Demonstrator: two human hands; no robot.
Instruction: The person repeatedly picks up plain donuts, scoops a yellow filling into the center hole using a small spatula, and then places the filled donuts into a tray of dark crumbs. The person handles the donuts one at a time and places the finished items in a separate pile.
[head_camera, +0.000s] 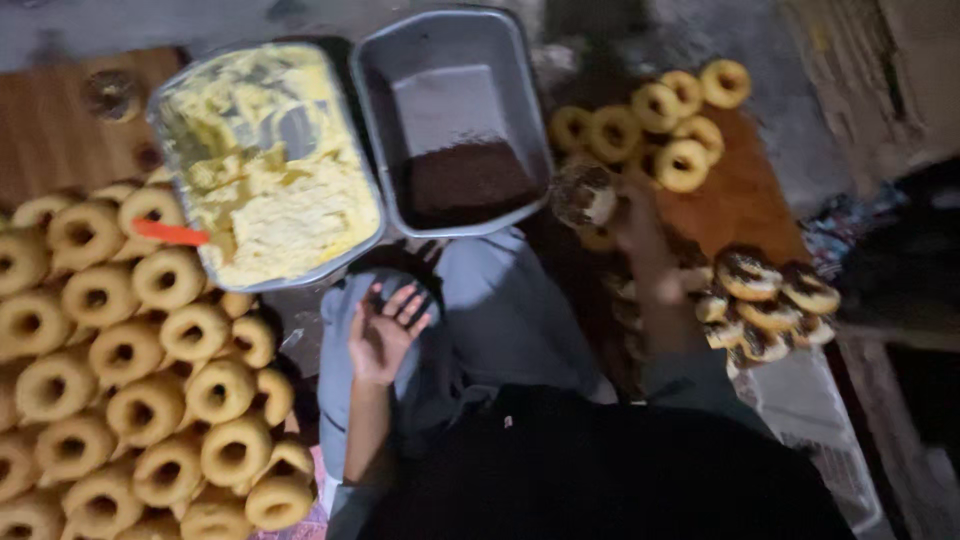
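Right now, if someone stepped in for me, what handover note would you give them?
Right hand: holds a sprinkle-coated doughnut just right of the tray of dark sprinkles.
Left hand: open, palm up, empty, over the lap.
Tray of yellow cream, with an orange-handled tool, sits left of the sprinkle tray.
Done: a small pile of topped doughnuts at right.
Left: a big pile of plain doughnuts at left, and a smaller plain group on the board behind.
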